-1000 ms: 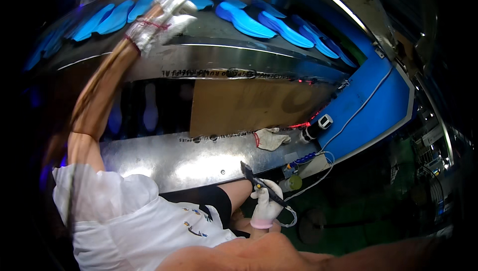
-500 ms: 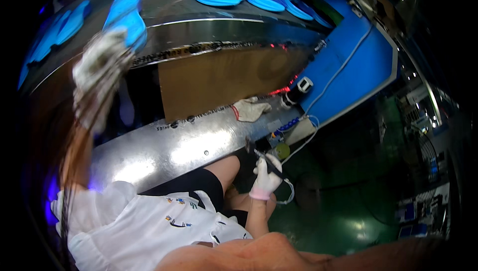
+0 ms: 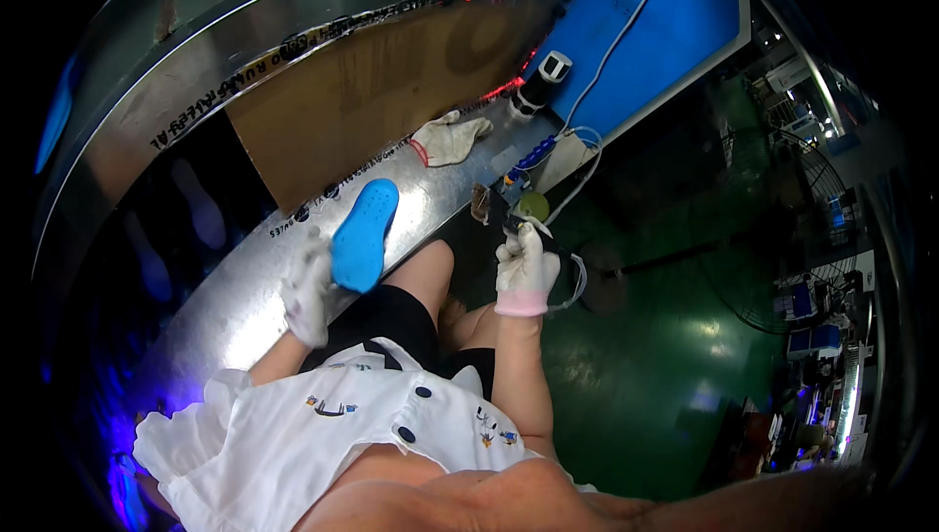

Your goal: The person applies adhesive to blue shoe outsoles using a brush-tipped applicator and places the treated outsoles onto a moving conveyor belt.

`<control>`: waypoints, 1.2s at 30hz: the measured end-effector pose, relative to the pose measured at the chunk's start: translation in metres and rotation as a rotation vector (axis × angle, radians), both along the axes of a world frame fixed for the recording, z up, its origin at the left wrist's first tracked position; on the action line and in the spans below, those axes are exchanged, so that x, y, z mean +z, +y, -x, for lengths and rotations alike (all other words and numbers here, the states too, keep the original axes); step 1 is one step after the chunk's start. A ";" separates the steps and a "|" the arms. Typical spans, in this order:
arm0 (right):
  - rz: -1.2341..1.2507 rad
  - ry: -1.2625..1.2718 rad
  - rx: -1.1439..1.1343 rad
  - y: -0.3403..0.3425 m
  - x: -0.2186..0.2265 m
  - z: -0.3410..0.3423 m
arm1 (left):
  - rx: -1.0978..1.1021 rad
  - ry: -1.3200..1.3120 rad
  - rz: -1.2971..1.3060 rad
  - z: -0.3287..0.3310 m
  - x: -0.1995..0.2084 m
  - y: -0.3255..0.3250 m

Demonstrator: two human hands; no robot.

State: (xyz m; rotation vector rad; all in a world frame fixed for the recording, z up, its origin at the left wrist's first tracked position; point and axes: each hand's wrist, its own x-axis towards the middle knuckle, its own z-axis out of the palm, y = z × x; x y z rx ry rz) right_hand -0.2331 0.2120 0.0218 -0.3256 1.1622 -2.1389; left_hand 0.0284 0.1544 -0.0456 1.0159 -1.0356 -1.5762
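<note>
My left hand [image 3: 307,289], in a white knitted glove, is closed on the edge of a blue shoe insole [image 3: 365,236]. The insole stands above the metal ledge, its narrow end lowest, with small dots at its upper end. My left fingers are slightly blurred. My right hand [image 3: 526,268], in a white glove with a pink cuff, grips a black-handled tool [image 3: 504,216] with a rough brown head, above my right knee. What the tool is exactly is hard to make out. A pale cord loops beside the right wrist.
A loose white glove [image 3: 451,140] with a red cuff lies on the metal ledge [image 3: 240,309]. Near it stand a black-and-white cylinder [image 3: 541,86] and a blue jointed hose [image 3: 530,159]. Behind are a brown board [image 3: 367,92] and a blue panel [image 3: 646,28]. More blue insoles show along the upper edge.
My left hand has come down from the conveyor toward my lap, bringing a blue insole. My right hand has risen slightly, still gripping the tool. The view has tilted downward.
</note>
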 end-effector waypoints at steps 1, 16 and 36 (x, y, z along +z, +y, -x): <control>0.010 -0.069 0.022 0.002 0.002 -0.002 | -0.034 0.275 -0.258 0.008 0.014 -0.011; -0.476 1.027 -0.103 -0.043 -0.040 -0.012 | -0.529 0.822 -0.817 0.085 0.001 -0.001; -0.224 1.039 0.046 -0.001 0.023 -0.057 | -0.535 0.969 -0.487 0.082 0.029 -0.001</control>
